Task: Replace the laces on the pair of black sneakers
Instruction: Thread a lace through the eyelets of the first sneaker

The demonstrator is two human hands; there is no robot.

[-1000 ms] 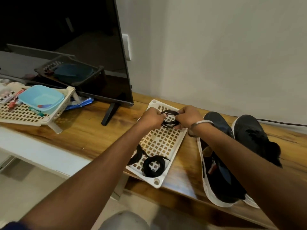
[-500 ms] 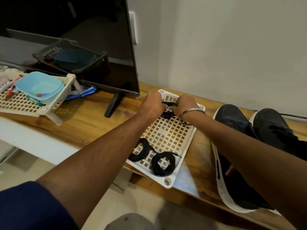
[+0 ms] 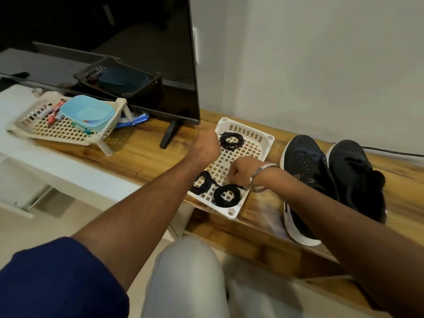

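A white lattice tray (image 3: 267, 143) lies on the wooden shelf (image 3: 142, 154). One coiled black lace (image 3: 231, 140) rests at its far end, and two more coils (image 3: 202, 182) (image 3: 227, 195) lie at its near end. My left hand (image 3: 206, 144) hangs at the tray's far left rim beside the far coil, with its fingers hidden behind the back of the hand. My right hand (image 3: 239, 173), a bangle on the wrist, hovers over the tray's middle with curled fingers just above the near right coil. Two black sneakers (image 3: 305, 173) (image 3: 353, 173) lie right of the tray; the nearer one shows empty eyelets.
A large dark TV (image 3: 98, 53) stands on the shelf at the left, its foot (image 3: 169, 137) close to the tray. A beige rack (image 3: 57, 131) with a blue bowl (image 3: 88, 112) sits further left. A cable (image 3: 390, 153) runs along the wall behind the sneakers.
Both hands held a lace coil over the tray's far end; that coil now lies in the tray. My right hand has drawn back toward the near coils, and my left has shifted to the rim.
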